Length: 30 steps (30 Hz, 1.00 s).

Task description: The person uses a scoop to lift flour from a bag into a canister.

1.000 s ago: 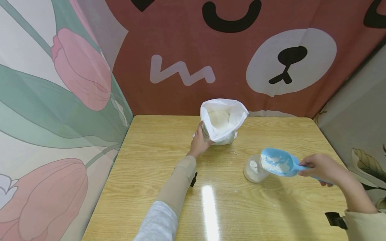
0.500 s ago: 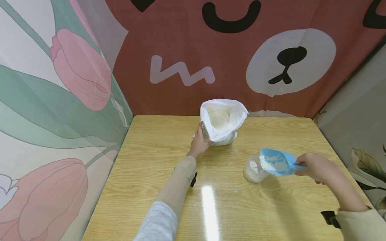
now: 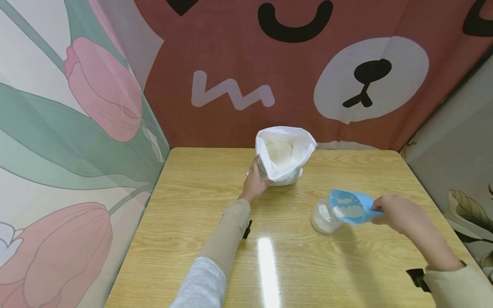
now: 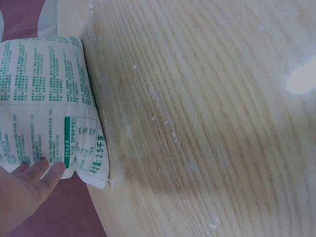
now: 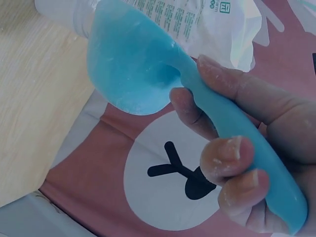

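Note:
An open white bag of flour (image 3: 286, 171) stands near the back of the table, its green-printed side seen in the left wrist view. My left hand (image 3: 255, 182) holds the bag at its left front side, with fingers (image 4: 42, 177) against the printed wall. My right hand (image 3: 400, 216) grips the handle of a light blue scoop (image 3: 352, 208), fingers curled round it. White flour lies in the scoop, which tilts with its lip over the right rim of a small clear jar (image 3: 323, 222). Flour partly fills the jar. Whether the scoop touches the rim, I cannot tell.
The wooden table (image 3: 200, 192) carries specks of spilled flour near the bag and jar. A curtain (image 3: 231, 51) with a bear print hangs behind its back edge. Printed cloths flank the left and right sides.
My right hand has moved slightly left with the scoop, which has tilted further over the jar. Flour in the scoop has shifted toward its lip. The left hand and bag have stayed put.

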Tool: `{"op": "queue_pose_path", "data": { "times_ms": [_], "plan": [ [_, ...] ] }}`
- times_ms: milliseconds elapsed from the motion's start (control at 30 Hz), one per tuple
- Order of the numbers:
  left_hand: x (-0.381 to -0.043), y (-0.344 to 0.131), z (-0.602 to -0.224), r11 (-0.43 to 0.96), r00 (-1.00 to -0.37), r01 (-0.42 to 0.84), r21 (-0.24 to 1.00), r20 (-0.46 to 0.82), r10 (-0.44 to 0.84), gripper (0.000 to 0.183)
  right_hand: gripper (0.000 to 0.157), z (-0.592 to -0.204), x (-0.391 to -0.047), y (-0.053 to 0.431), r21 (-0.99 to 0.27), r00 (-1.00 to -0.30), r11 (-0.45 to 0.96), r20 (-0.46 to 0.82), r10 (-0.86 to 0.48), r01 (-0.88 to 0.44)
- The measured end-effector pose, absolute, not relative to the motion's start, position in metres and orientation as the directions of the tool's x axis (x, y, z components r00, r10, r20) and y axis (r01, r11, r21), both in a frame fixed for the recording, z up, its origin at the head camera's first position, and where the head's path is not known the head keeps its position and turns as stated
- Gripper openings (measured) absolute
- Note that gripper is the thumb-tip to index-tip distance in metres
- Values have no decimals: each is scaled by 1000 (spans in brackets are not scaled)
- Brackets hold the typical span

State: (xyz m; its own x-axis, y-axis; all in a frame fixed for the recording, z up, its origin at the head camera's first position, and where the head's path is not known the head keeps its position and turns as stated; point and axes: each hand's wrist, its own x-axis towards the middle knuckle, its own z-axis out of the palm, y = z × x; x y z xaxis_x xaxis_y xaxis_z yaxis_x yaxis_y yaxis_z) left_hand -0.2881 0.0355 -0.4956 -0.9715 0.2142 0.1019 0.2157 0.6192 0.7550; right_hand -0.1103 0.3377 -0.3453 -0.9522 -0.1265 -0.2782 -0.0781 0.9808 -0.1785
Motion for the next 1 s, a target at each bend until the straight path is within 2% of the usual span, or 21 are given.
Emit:
{"op": "queue_pose_path", "data": {
  "times_ms": [300,767,1000],
  "plan": [
    [-289,36,-496,622,-972,213,753,99,212,100,18,-343,-105,324,-74,-978,989,-155,-141,-131],
    [-288,36,-496,614,-971,219,759,105,216,99,25,-347,-97,310,107,-968,964,42,-249,-243],
    [-288,35,-496,606,-971,221,764,113,212,99,25,-348,-96,307,135,-952,952,96,-290,-276]
  ]
}}
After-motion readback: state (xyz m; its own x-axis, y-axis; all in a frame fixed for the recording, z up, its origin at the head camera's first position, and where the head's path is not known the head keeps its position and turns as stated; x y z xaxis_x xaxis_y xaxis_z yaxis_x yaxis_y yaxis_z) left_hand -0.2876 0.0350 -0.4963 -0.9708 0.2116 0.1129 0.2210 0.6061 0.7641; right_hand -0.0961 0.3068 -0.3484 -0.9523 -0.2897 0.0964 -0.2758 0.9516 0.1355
